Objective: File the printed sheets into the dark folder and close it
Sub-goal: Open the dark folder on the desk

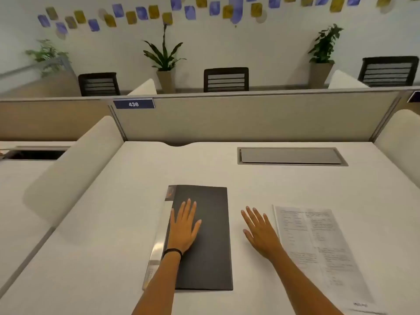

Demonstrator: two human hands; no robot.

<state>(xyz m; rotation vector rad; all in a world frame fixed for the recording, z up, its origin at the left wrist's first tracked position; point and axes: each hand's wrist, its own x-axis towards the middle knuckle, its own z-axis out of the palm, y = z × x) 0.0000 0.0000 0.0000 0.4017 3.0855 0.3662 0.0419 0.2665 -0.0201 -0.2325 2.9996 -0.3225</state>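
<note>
The dark folder (209,242) lies closed on the white desk (113,223), a shiny strip along its left spine edge. My left hand (184,226) rests flat on the folder's cover, fingers spread, a black band on the wrist. Right of the folder, my right hand (259,230) hovers or rests open on the bare desk, holding nothing. The printed sheets (318,251) lie flat on the desk just right of that hand, text side up, running toward the near right edge.
A grey cable hatch (291,156) is set into the desk at the back right. A beige partition (250,119) with a label 436 closes off the back. White curved side dividers (75,164) stand at left and right.
</note>
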